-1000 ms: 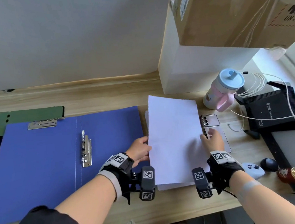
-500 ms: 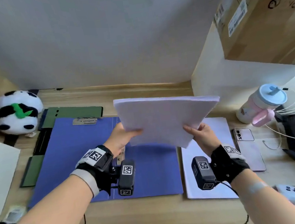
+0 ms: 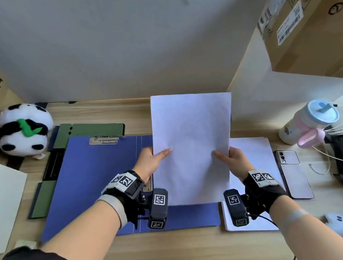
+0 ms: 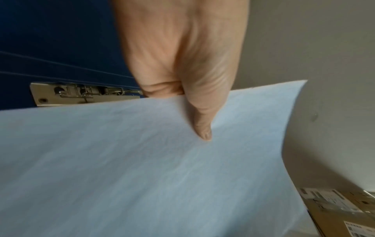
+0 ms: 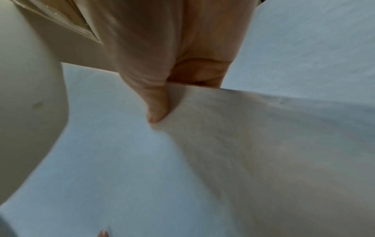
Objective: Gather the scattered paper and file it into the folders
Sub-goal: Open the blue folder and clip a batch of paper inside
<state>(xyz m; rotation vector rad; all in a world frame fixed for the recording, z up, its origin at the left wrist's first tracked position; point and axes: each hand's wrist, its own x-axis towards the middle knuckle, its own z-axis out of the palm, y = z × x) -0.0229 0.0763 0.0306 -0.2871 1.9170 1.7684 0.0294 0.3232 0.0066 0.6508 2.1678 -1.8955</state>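
Soft daylight from right; wrist views blurred; head view edges warped.

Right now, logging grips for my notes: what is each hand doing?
Left hand: pinching the left edge of the paper stack, thumb on top.
Right hand: pinching the stack's right edge, thumb on top.

Open blue folder (image 3: 90, 183) lies flat below the left hand (image 3: 148, 163); its spine clip (image 4: 85, 93) projects just beside it. Phone (image 3: 293, 174) and cup (image 3: 308, 122) crowd the counter (image 3: 181, 249) beyond the right hand (image 3: 235, 161).
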